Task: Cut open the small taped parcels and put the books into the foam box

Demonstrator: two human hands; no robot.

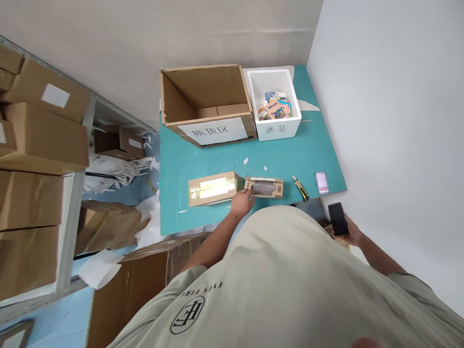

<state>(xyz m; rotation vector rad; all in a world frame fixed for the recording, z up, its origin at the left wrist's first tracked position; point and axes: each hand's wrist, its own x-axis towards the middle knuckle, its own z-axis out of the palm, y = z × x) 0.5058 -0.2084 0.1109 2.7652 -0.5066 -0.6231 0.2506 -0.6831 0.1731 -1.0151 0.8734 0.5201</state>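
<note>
My left hand [242, 203] is at the near edge of the green table, its fingertips touching the left end of a small brown box [277, 188] with a dark, window-like top and a barcode. The fingers look stretched out rather than wrapped round it. Just left of that lies a longer cardboard box [213, 187] with shiny tape along its top. My right hand [351, 233] is off the table's right side, closed on a smartphone [338, 218] with a dark screen. A yellow and black box cutter [300, 188] and a small blurred label or card [322, 183] lie nearby.
At the back of the table [174, 159] stand a big open carton [213, 130] with a handwritten sign and a white foam box [279, 129] holding colourful packets. Shelves with cartons [43, 140] line the left. An open carton [145, 270] sits below. A wall [391, 121] bounds the right.
</note>
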